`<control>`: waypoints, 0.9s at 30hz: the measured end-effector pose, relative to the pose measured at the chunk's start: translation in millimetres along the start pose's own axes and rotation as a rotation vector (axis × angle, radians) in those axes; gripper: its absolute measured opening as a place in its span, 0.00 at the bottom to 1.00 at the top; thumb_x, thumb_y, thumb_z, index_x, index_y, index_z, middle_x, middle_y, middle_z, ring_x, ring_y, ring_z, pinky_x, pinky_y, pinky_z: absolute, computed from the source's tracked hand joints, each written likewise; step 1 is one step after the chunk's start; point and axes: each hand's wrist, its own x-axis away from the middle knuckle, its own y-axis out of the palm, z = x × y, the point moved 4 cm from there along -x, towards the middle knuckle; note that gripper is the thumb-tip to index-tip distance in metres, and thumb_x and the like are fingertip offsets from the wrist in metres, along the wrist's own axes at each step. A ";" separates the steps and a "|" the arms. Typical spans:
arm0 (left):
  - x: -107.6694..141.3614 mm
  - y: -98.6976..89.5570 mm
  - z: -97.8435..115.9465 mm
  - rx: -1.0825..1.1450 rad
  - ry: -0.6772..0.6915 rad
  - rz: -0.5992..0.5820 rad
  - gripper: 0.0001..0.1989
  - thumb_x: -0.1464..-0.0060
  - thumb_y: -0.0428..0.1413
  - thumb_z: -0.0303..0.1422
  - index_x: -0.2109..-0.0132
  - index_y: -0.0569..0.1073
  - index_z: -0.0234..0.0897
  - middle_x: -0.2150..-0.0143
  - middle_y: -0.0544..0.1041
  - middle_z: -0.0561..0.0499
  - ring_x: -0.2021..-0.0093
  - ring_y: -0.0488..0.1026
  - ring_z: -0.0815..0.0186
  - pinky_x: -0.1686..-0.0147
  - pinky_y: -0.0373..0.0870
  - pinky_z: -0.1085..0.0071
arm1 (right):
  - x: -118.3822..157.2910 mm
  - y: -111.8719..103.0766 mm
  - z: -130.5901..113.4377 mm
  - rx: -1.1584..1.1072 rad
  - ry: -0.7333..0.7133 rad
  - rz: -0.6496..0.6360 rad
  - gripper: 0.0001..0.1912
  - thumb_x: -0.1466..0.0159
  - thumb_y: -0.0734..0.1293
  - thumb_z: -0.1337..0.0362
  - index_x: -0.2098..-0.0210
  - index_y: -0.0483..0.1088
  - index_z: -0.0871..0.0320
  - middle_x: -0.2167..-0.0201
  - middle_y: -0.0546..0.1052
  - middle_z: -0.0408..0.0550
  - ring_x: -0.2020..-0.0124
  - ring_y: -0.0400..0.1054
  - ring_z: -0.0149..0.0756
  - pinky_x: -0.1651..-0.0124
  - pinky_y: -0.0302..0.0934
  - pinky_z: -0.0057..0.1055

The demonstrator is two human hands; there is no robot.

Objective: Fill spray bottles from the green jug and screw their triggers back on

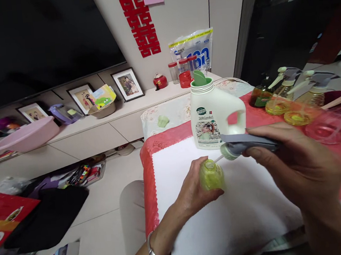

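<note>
- Gripping the yellow-green bottle [211, 178] between left hand [195, 187] thumb and fingers, you have it above the white cloth [170, 172].
- Your right hand [302, 162] is clamped on the grey spray head [251, 143]; its tube [219, 159] reaches the bottle mouth, can't tell if inside.
- Pale jug [218, 102] stands beyond, on the cloth's far edge.

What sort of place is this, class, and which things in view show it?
Most likely a living room in a home: a large dark television screen sits above a long, low cabinet, and framed photos stand along the cabinet's top.
</note>
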 end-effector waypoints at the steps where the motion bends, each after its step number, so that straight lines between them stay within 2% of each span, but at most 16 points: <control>1: 0.3 -0.5 1.0 -0.001 -0.003 -0.002 0.43 0.63 0.70 0.26 0.39 0.64 0.40 0.41 0.69 0.41 0.40 0.67 0.47 0.41 0.65 0.51 | -1.3 5.3 -2.2 -0.003 -0.039 -0.028 0.11 0.28 0.69 0.61 0.47 0.72 0.54 0.54 0.72 0.43 0.55 0.69 0.28 0.52 0.63 0.23; 7: 2.0 -5.1 8.1 0.000 0.003 -0.057 0.43 0.59 0.70 0.28 0.36 0.63 0.40 0.39 0.69 0.41 0.37 0.64 0.46 0.39 0.63 0.50 | -0.1 35.1 -3.3 -0.047 -0.122 -0.144 0.08 0.27 0.66 0.68 0.48 0.69 0.59 0.54 0.71 0.41 0.54 0.66 0.22 0.51 0.60 0.17; 11: 2.0 -12.6 12.3 0.030 0.008 -0.031 0.37 0.57 0.69 0.29 0.39 0.68 0.42 0.39 0.71 0.43 0.37 0.65 0.46 0.39 0.63 0.52 | 4.9 47.8 2.7 -0.123 -0.121 -0.213 0.08 0.27 0.66 0.69 0.49 0.69 0.61 0.56 0.71 0.40 0.55 0.66 0.21 0.52 0.59 0.16; 16: -0.1 -20.8 18.4 0.225 0.126 0.069 0.24 0.46 0.66 0.34 0.43 0.73 0.45 0.44 0.75 0.48 0.41 0.69 0.54 0.39 0.61 0.57 | 6.5 53.6 5.5 -0.148 -0.133 -0.236 0.10 0.27 0.65 0.71 0.47 0.69 0.61 0.55 0.70 0.41 0.54 0.65 0.21 0.52 0.59 0.16; 21: -1.8 -22.3 25.3 0.256 0.185 0.127 0.13 0.43 0.65 0.34 0.51 0.78 0.46 0.52 0.78 0.53 0.49 0.72 0.61 0.45 0.63 0.66 | 6.7 55.0 1.8 -0.153 -0.149 -0.284 0.09 0.27 0.64 0.72 0.48 0.69 0.62 0.55 0.70 0.42 0.54 0.64 0.21 0.51 0.58 0.16; 24: -1.1 -20.5 26.4 0.271 0.171 0.148 0.10 0.43 0.65 0.35 0.54 0.79 0.45 0.55 0.78 0.54 0.52 0.72 0.63 0.49 0.64 0.68 | 7.5 54.2 1.2 -0.148 -0.147 -0.289 0.09 0.27 0.64 0.72 0.48 0.69 0.62 0.55 0.70 0.42 0.53 0.65 0.22 0.50 0.58 0.17; 27: 0.3 -17.1 23.2 0.289 0.136 0.174 0.11 0.45 0.66 0.37 0.54 0.79 0.43 0.57 0.78 0.53 0.54 0.72 0.61 0.50 0.65 0.67 | 8.7 53.8 1.6 -0.149 -0.152 -0.304 0.10 0.27 0.64 0.72 0.47 0.69 0.60 0.55 0.70 0.42 0.54 0.65 0.23 0.51 0.58 0.18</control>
